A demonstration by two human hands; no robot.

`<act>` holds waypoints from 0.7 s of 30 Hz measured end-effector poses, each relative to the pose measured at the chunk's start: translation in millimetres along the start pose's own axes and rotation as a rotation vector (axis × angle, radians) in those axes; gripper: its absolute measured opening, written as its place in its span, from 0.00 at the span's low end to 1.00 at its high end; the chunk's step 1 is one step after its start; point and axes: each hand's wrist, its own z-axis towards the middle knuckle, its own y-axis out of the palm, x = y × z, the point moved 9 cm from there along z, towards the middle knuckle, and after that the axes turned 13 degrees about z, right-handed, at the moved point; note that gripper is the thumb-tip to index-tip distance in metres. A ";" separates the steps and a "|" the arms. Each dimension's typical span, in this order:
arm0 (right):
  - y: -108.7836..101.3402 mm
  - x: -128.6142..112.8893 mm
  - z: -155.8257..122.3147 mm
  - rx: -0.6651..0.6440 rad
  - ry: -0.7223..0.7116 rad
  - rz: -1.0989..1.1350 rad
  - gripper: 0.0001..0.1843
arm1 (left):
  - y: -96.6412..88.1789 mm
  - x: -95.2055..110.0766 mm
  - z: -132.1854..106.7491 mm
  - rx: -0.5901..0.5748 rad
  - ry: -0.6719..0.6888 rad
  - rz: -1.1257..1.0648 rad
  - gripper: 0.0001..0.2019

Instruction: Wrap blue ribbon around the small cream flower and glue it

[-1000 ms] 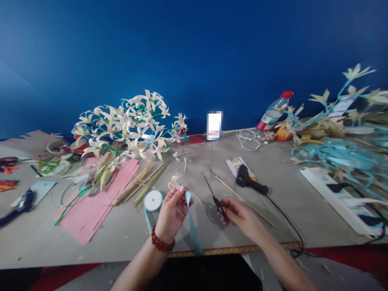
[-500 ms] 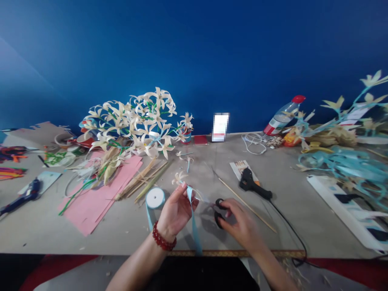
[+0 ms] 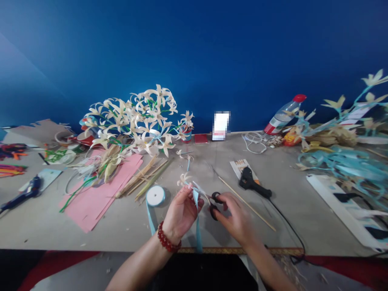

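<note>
Scissors (image 3: 214, 201) are sitting in the right hand (image 3: 235, 218), whose fingers are curling shut through the black loops. The blades are pointing left, toward the left hand (image 3: 181, 213), and are lying almost flat.

The left hand is pinching a blue ribbon (image 3: 198, 226) and a small pale flower (image 3: 184, 179) between thumb and fingers, closed tight on both. The ribbon is hanging straight down from that pinch, over the near edge of the tabletop (image 3: 127, 230). So its long way is running up and down, while the blades are running across it.

The blade tips are sitting right beside the ribbon, just under the flower. It is too small to tell if they are touching. The ribbon roll (image 3: 155, 195) is lying just left of the left hand. The right hand is nearer the scissors, and the left hand is nearer the ribbon.
</note>
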 end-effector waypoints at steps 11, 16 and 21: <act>-4.0 -5.1 1.0 0.022 -0.076 -0.056 0.12 | 0.8 -4.1 1.2 -0.034 -0.028 -0.013 0.03; -4.7 -9.1 2.7 0.016 -0.093 -0.078 0.11 | -1.1 -6.3 1.8 -0.041 -0.035 -0.027 0.03; -5.2 -9.8 2.5 0.027 -0.117 -0.082 0.11 | -2.6 -7.4 2.1 -0.023 -0.044 -0.032 0.02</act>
